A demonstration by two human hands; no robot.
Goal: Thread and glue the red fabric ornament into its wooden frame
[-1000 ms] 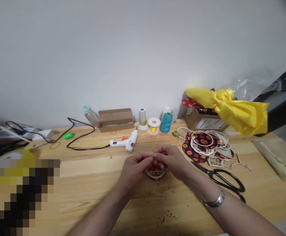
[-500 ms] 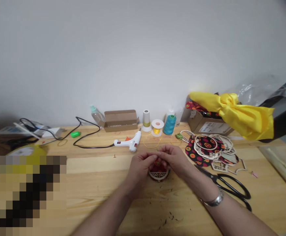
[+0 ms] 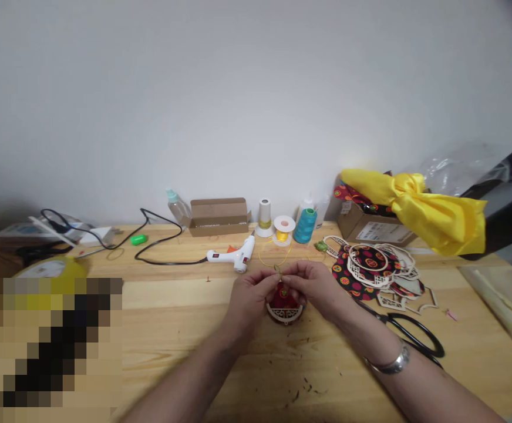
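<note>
Thumbs and fingers pinched together, a person's left hand [image 3: 248,296] and right hand [image 3: 316,288] grip the top of a red patterned ornament [image 3: 285,299] edged with pale fretwork, a small yellowish loop [image 3: 278,269] rising at the fingertips. Whether the ornament touches the pale wooden counter [image 3: 172,335], strewn with dark scraps [image 3: 307,386], cannot be told. Beyond lie a white glue gun [image 3: 232,257], a spool of yellow thread [image 3: 283,235] and a teal thread cone [image 3: 306,227]. Black-handled scissors [image 3: 417,321] lie partly under the right forearm, near piled fretwork frames [image 3: 373,284]. At the back, a long cardboard box [image 3: 221,224] stands with its flap raised, contents indistinct; a larger box [image 3: 361,226] holds patterned fabric [image 3: 348,192] below knotted yellow cloth [image 3: 441,208], against a pale wall [image 3: 238,106].
</note>
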